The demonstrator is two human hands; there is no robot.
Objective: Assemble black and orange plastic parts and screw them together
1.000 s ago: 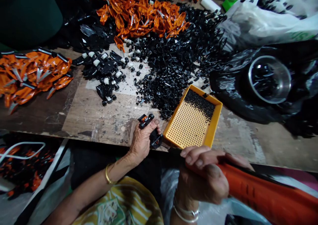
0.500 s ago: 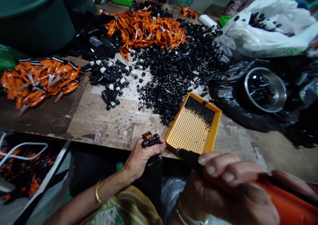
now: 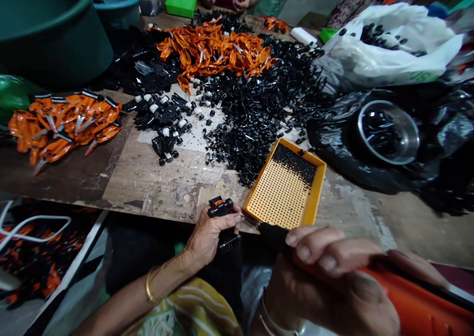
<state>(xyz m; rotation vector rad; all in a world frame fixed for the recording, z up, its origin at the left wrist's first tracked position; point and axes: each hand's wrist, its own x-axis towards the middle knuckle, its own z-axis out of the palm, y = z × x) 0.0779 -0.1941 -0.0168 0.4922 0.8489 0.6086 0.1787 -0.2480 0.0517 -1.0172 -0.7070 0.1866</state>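
Near the table's front edge my left hand (image 3: 209, 234) is closed round a small black toy car (image 3: 221, 206) with orange bits, tipped on end so its wheels show. My right hand (image 3: 333, 272) grips an orange-and-black electric screwdriver (image 3: 411, 296), its thin bit pointing left. The tip of the bit is close to my left thumb and the car; whether it touches a screw, I cannot tell. Just beyond the bit lies a yellow perforated tray (image 3: 283, 192), with many tiny black screws (image 3: 294, 163) gathered at its far end.
Loose black parts (image 3: 252, 113) cover the table's middle, with orange car bodies (image 3: 215, 47) behind them and more bodies (image 3: 66, 123) at left. A steel bowl (image 3: 388, 133) and white bag (image 3: 392, 54) stand right, a green tub (image 3: 52, 34) left. Another person's hands (image 3: 242, 1) are across the table.
The screwdriver has moved slightly left, bringing its bit from beside the tray's near edge to the car in my left hand. The view has shifted a little. Across the table, the other person's hands show more.
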